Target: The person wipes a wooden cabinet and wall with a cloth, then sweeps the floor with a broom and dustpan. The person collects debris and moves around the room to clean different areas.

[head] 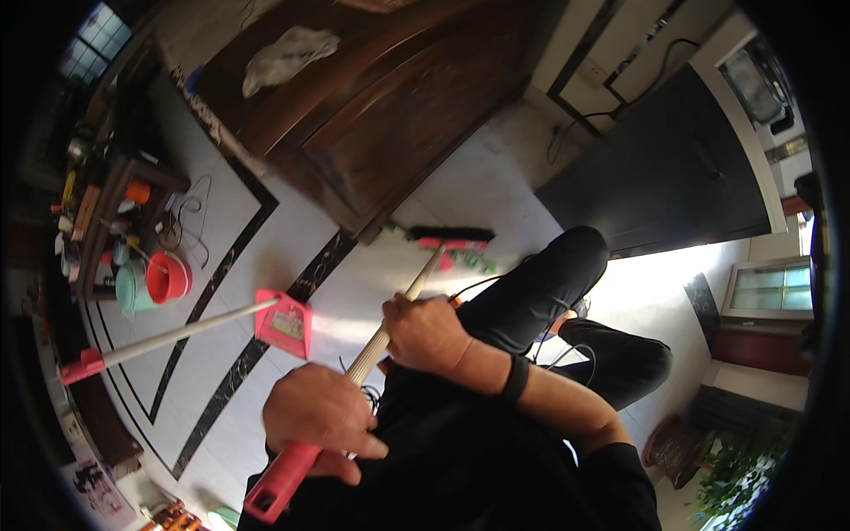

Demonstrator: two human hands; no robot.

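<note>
A broom with a pale ribbed handle slants across the view in front of my body. My left hand is wrapped around its upper part, just above the red plastic end grip. Farther down the shaft, my right hand closes around it; a black band circles that wrist. The pink broom head with dark bristles is at the floor, beside small green scraps and a pink scrap. To the left, a pink long-handled dustpan is on the floor, bearing a label.
A dark wooden cabinet stands beyond the broom head, and a black panel rises at right. Red and pale green buckets stand by a cluttered shelf at left. A potted plant is at lower right. Cables lie near the shelf.
</note>
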